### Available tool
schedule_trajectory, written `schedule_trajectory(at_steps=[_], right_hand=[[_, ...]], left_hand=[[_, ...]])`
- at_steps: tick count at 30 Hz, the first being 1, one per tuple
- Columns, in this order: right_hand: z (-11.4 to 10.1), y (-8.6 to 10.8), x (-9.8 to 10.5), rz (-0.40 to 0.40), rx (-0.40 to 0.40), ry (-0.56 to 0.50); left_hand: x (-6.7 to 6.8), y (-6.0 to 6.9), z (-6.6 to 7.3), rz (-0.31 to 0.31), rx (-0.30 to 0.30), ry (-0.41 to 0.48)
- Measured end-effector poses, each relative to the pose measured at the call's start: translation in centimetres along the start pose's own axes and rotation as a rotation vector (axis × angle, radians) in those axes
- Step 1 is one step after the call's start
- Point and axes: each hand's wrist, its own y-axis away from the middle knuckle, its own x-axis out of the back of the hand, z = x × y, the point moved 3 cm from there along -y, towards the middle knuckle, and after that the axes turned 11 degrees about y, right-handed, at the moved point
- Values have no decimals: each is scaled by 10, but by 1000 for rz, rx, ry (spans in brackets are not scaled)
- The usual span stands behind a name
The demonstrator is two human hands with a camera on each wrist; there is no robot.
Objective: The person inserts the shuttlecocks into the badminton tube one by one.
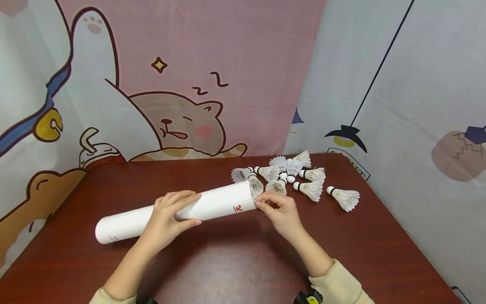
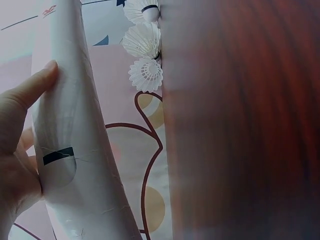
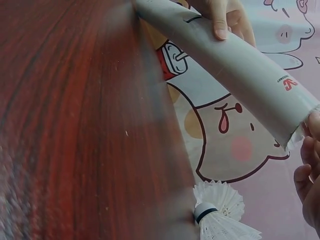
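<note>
A long white shuttlecock tube [image 1: 224,200] lies slanted in front of me, its mouth to the right and raised a little. My left hand [image 1: 167,217] grips it near the middle, thumb on the near side and fingers over the top. At the mouth, my right hand [image 1: 282,213] pinches the feathered rim of a shuttlecock [image 3: 295,141] between thumb and forefinger; the rest of it is hidden within the tube. In the left wrist view, a dark band and a rounded pale end show on the tube's side, like a shuttlecock inside.
Several loose shuttlecocks [image 1: 311,190] lie clustered at the back right of the dark red table [image 1: 228,270]. One shuttlecock [image 1: 344,198] sits apart near the right edge. A cartoon-printed curtain [image 1: 262,76] hangs behind the table.
</note>
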Motion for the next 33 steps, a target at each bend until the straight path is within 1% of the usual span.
schedule_trajectory(at_steps=[2,6,9,12,15,18,20,22,25,27,29,33], right_hand=[[2,0,-1,-21,-17,-22],[19,4,-6,-63,-62,-69],[31,7,-10,-99,-78,-119],[35,9,-11,-130,-80,-159],[37,9,-10,-140,-85,-164],[38,8,-6,-136,-90,-142],[39,7,-2,-123,-108,-113],[41,6,3,-101,-126,-90],[37,2,14,-57,-159,-48],[38,0,22,-33,-178,-31],[37,-2,29,-20,-225,-4],[48,-2,39,-6,-322,32]], left_hand=[[-1,0,0,-3,-2,5],[-2,1,1,-7,-9,9],[-2,1,1,-7,-16,12],[-2,1,1,-7,-19,15],[-2,1,1,-8,-19,15],[-1,0,1,-6,-20,8],[0,0,1,0,-18,4],[1,-1,1,5,-16,-1],[2,-1,1,11,-15,-2],[3,-1,1,11,-15,-3],[3,-1,1,12,-17,-2],[4,0,0,14,-18,-3]])
